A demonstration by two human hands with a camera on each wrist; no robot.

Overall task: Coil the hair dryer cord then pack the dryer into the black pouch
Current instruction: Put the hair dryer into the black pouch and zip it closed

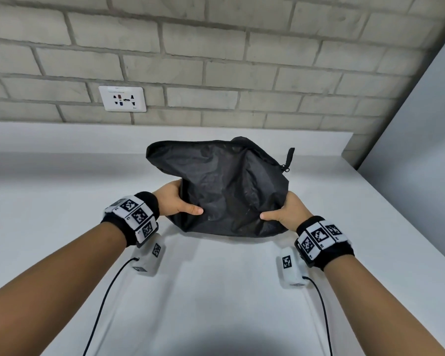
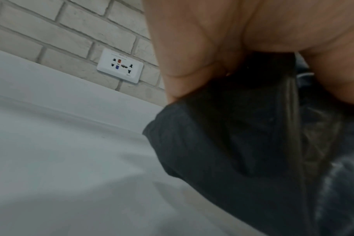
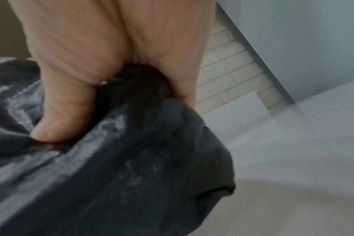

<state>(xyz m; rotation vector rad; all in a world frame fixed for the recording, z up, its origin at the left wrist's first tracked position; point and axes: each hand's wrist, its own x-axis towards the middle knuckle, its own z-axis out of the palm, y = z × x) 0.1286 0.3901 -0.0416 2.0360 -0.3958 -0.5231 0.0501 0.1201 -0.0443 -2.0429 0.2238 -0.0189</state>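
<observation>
The black pouch (image 1: 224, 186) bulges in the middle of the white counter (image 1: 62, 196), its zipper pull (image 1: 289, 156) at the far right end. My left hand (image 1: 176, 201) grips its near left corner, thumb on top. My right hand (image 1: 285, 211) grips the near right corner the same way. In the left wrist view my left hand (image 2: 192, 76) pinches the dark fabric of the pouch (image 2: 232, 143). In the right wrist view my right hand (image 3: 75, 103) presses its thumb into the pouch (image 3: 131, 159). No hair dryer or cord shows; the pouch hides whatever is inside.
A white wall socket (image 1: 122, 98) sits in the brick wall behind the counter, left of the pouch. A grey panel (image 1: 421, 124) stands at the right end of the counter. Black cables (image 1: 106, 301) run from my wrist cameras toward me.
</observation>
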